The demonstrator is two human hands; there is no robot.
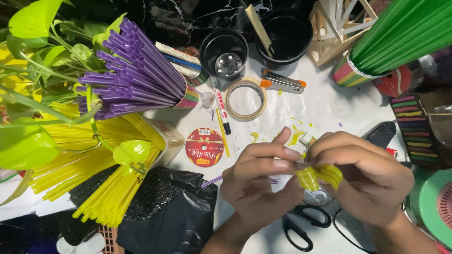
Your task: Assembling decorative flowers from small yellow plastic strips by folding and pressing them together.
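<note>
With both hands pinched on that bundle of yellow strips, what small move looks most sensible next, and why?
Probably keep the left hand pinching the middle and let the right hand fan the loops outward. The yellow strip bundle sits bunched between both hands, its loops curled tight together, and the scissors lie untouched on the white table beneath.

A single head-worn camera looks almost straight down onto a white table (329, 106), from close above the person's own working spot. The left hand (256, 181) and right hand (365, 176) sit low and right of centre, large in the view, with both forearms entering from the bottom edge. The table's far edge runs along the top of the view, where black pots (225, 52) stand. Its left side is crowded out by yellow straws (94, 174). There is no second view to share the scene.
</note>
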